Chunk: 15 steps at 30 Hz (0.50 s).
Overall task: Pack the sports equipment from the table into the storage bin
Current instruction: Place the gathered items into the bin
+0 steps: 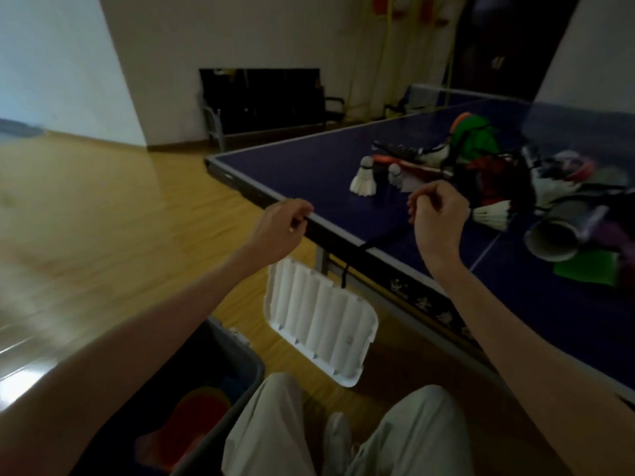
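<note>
Left hand [280, 228] fingers curled, pinching something small and dark at the table [309, 173] edge. Right hand [438, 214] likewise curled, pinching a thin black cord [347, 273] that trails over the edge. Beyond: shuttlecocks [363, 178], cardboard tube [556, 235], tangled gear. Below left: grey storage bin [249, 369], red paddle [192, 420] inside.

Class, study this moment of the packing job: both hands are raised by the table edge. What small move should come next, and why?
Probably reach the right hand forward to the nearest shuttlecock. It lies just beyond that hand on the blue table, and the storage bin waits low on the left. A thin black cord hangs over the edge; whether either hand holds it is unclear.
</note>
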Motion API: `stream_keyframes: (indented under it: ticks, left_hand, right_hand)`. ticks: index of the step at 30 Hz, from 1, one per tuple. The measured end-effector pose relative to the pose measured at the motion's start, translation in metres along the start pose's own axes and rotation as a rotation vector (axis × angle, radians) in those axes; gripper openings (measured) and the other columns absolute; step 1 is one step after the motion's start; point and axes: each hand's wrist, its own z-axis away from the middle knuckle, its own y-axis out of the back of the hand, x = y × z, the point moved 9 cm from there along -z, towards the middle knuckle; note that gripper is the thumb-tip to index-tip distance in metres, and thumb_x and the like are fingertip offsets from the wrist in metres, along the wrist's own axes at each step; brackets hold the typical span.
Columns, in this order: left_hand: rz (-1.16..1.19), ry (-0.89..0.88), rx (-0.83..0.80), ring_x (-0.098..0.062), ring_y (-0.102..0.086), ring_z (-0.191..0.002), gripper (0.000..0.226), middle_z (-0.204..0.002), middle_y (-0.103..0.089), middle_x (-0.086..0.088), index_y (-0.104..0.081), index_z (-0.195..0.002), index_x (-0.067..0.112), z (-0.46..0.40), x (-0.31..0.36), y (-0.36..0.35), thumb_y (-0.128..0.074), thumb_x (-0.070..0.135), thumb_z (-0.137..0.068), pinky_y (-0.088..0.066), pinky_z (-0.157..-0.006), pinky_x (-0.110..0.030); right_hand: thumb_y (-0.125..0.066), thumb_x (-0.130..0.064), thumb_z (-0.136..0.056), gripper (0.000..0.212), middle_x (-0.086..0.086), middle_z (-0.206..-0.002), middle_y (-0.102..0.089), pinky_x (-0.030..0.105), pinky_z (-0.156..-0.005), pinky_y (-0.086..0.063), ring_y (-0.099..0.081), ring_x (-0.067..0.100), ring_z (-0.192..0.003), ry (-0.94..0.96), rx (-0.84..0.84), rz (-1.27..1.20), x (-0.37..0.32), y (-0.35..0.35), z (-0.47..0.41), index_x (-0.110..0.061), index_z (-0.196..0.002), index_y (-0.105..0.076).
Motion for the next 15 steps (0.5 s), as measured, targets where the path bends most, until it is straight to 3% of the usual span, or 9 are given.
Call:
stream_keyframes:
  ticks: [4, 8, 11, 15]
  left_hand:
    - [-0.047, -0.034, -0.095, -0.016, -0.06, -0.102, 0.033, -0.116, -0.062, -0.003, -0.056, -0.122, 0.012, -0.044, 0.031, -0.029, -0.058, 0.015, -0.089, -0.046, -0.084, -0.027]
    - [-0.054, 0.058, -0.229, -0.019, -0.057, -0.105, 0.042, -0.12, -0.056, -0.003, -0.048, -0.127, 0.015, -0.081, 0.034, -0.066, -0.058, 0.032, -0.09, -0.048, -0.086, -0.034]
    - [-0.003, 0.115, -0.317, -0.015, -0.062, -0.091, 0.052, -0.103, -0.064, 0.001, -0.056, -0.115, 0.017, -0.097, 0.037, -0.091, -0.064, 0.055, -0.08, -0.052, -0.079, -0.034]
    - [-0.045, 0.058, -0.555, -0.006, -0.059, -0.08, 0.057, -0.086, -0.062, 0.013, -0.066, -0.096, 0.022, -0.093, 0.049, -0.124, -0.063, 0.072, -0.068, -0.05, -0.069, -0.025]
  right_hand:
    - [-0.043, 0.002, -0.084, 0.026, 0.004, -0.068, -0.059, 0.044, -0.062, -0.05, -0.057, 0.023, -0.065, -0.01, -0.016, 0.168, 0.014, 0.032, -0.025, -0.015, -0.07, -0.057]
    - [-0.048, -0.001, -0.087, 0.014, 0.004, -0.088, -0.058, 0.041, -0.065, -0.049, -0.056, 0.021, -0.073, -0.058, -0.189, 0.371, 0.039, 0.021, -0.052, -0.011, -0.092, -0.056]
    - [-0.051, 0.0, -0.085, 0.021, 0.011, -0.112, -0.048, 0.033, -0.069, -0.043, -0.052, 0.017, -0.076, 0.008, -0.298, 0.557, 0.056, 0.003, -0.07, -0.008, -0.105, -0.053]
    - [-0.05, 0.002, -0.082, 0.024, 0.015, -0.117, -0.043, 0.039, -0.079, -0.044, -0.052, 0.031, -0.094, 0.106, -0.351, 0.674, 0.072, -0.019, -0.094, -0.006, -0.105, -0.049]
